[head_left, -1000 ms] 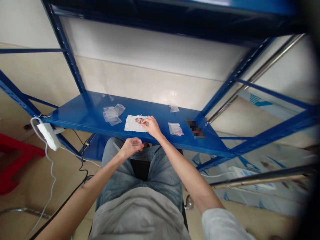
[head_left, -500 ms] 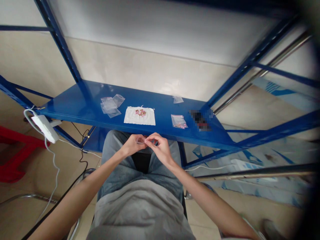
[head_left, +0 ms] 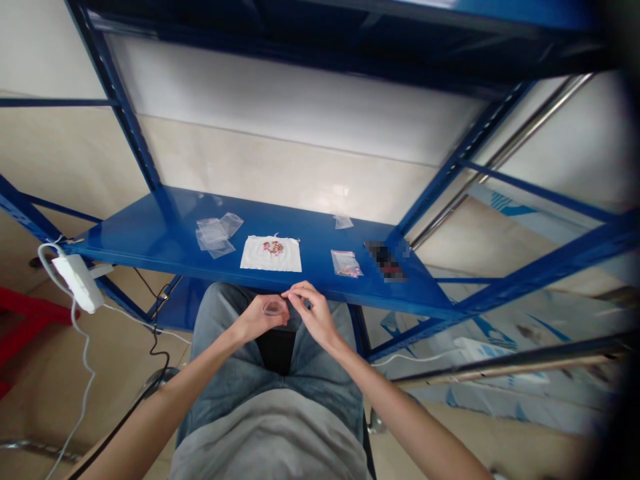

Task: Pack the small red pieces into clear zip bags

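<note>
Over my lap, just in front of the shelf edge, my left hand (head_left: pixel 261 319) is closed around a small clear plastic bag (head_left: pixel 272 309) whose rounded mouth gapes upward. My right hand (head_left: pixel 311 312) is beside it, thumb and fingertips pinched together close to the left fingertips. Whatever sits in that pinch is too small to make out. Beyond the hands, a white drawstring pouch (head_left: pixel 250 259) lies flat on the blue shelf (head_left: pixel 165 250). On the pouch rests a little heap of small pink and brown pieces (head_left: pixel 273 248).
Several clear zip bags (head_left: pixel 216 237) overlap left of the pouch. Right of it lies a zip bag with small colourful pieces (head_left: pixel 346 264), with another clear bag (head_left: pixel 343 222) behind. A blurred-out dark object (head_left: pixel 386 261) is farther right. A white power strip (head_left: pixel 80 283) hangs at left.
My view has tilted up, so the shelf sits lower in the picture. My right fingertips have shifted from the bag's mouth to just above the left fingertips; the left hand keeps the bag.
</note>
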`<state>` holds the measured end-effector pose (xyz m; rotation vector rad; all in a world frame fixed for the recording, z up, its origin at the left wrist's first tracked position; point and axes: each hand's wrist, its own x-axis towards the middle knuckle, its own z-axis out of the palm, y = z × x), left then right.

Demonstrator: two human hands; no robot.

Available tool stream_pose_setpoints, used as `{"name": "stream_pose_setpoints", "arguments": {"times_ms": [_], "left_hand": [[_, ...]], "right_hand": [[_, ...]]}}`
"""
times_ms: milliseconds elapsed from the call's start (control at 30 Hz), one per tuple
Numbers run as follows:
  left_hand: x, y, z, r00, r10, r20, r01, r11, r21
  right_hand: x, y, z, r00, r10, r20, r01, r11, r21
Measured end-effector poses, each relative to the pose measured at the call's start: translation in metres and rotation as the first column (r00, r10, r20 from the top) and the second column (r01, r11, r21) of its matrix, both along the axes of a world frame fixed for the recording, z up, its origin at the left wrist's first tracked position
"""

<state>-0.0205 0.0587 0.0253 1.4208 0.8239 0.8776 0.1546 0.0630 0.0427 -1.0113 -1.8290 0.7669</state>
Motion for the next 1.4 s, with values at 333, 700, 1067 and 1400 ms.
{"name": "stream_pose_setpoints", "arguments": {"times_ms": [333, 700, 1067, 1400], "left_hand": [[-0.005, 0.002, 0.013, 0.994, 0.101, 0.038, -0.095, 0.988, -0.120], [-0.016, 0.004, 0.018, 0.972, 0.190, 0.136, -0.167, 0.972, -0.165], [-0.027, 0.011, 0.011, 0.922, 0.251, 0.293, -0.146, 0.930, -0.338], [-0.031, 0.019, 0.007, 0.941, 0.272, 0.203, -0.207, 0.933, -0.293]], "right_hand": [[-0.021, 0.119, 0.008, 0.991, -0.121, 0.059, 0.114, 0.986, 0.120], [-0.035, 0.151, -0.009, 0.961, -0.212, 0.178, 0.160, 0.951, 0.266], [-0.041, 0.148, -0.005, 0.901, -0.216, 0.376, 0.084, 0.938, 0.337], [-0.048, 0.099, 0.023, 0.999, 0.047, 0.014, -0.049, 0.977, 0.207]]}}
